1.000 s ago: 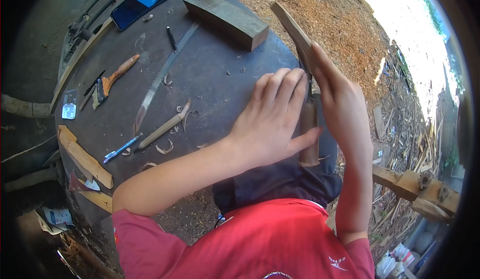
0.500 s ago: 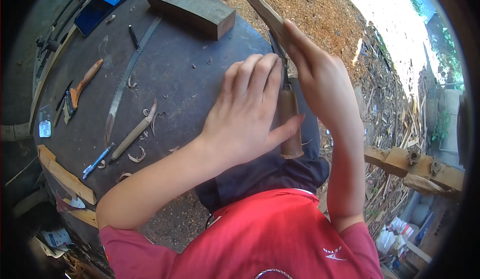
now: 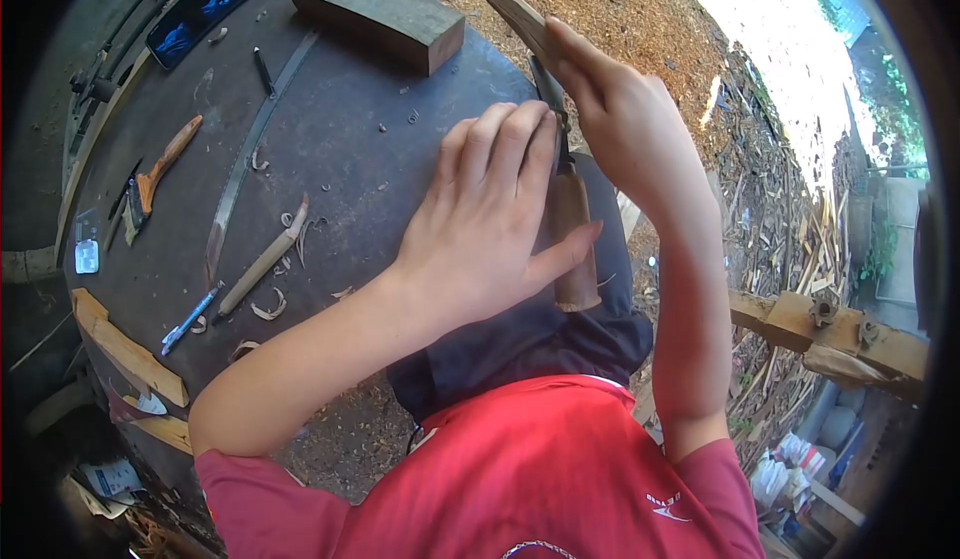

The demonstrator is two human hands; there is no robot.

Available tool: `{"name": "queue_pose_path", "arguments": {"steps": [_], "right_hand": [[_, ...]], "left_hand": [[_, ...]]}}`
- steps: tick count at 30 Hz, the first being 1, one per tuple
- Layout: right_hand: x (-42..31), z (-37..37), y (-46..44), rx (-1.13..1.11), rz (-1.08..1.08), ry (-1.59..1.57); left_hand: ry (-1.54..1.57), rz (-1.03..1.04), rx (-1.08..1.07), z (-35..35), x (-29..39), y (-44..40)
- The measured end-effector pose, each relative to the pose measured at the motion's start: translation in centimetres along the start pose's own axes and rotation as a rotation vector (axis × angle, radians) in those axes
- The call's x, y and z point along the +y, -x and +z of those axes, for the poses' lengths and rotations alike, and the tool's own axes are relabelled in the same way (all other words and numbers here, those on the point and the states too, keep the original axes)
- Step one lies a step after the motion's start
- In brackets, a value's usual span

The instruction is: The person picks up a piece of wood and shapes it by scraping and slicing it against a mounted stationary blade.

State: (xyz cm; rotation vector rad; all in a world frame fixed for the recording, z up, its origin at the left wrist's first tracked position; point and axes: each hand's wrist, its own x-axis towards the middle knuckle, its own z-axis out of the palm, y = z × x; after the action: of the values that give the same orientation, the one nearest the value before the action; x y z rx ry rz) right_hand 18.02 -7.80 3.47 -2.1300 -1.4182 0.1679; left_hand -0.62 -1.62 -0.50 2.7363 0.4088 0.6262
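Wooden piece (image 3: 508, 9) | right fingers (image 3: 582, 51) hold it | left fingers (image 3: 480, 154) at tool handle (image 3: 571, 202), grip unclear

Woodworking workshop — wood shavings (image 3: 650, 29), wood strips (image 3: 805, 234)

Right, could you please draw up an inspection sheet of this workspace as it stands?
Surface: dark table, strewn with curled shavings.
Job's things: wooden stick in the right hand; blade close beside it; wooden handle at the left hand.
Clutter: phone at the table's edge; wooden block, metal strip, black pen, blue pen on top.
Hands: right fingers closed on the stick; left thumb across the handle, full grip hidden.
Cables: nothing seen that is clearly one.
Surroundings: wood chips on the ground beyond.
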Motion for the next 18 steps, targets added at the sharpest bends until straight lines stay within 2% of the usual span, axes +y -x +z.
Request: {"name": "queue_pose_path", "arguments": {"steps": [2, 5, 8, 11, 14, 18], "right_hand": [[0.3, 0.2, 0.1, 0.010, -0.044, 0.003], [-1.0, -3.0, 5.1, -0.067, 0.124, 0.017], [-1.5, -2.9, 6.5, -0.036, 0.127, 0.093], [-0.8, -0.5, 0.9, 0.001, -0.052, 0.205], [-0.2, 0.8, -1.7, -0.021, -0.060, 0.268], [-1.5, 0.1, 0.2, -0.065, 0.013, 0.289]], "left_hand": [[-0.007, 0.000, 0.012, 0.0, 0.0, 0.1], [0.006, -0.004, 0.007, 0.0, 0.0, 0.2], [0.024, -0.015, 0.000, 0.0, 0.1, 0.0], [-0.009, -0.004, 0.008, 0.0, 0.1, 0.0], [-0.032, -0.009, 0.003, 0.0, 0.2, 0.1], [0.019, 0.005, 0.001, 0.1, 0.3, 0.0]]}}
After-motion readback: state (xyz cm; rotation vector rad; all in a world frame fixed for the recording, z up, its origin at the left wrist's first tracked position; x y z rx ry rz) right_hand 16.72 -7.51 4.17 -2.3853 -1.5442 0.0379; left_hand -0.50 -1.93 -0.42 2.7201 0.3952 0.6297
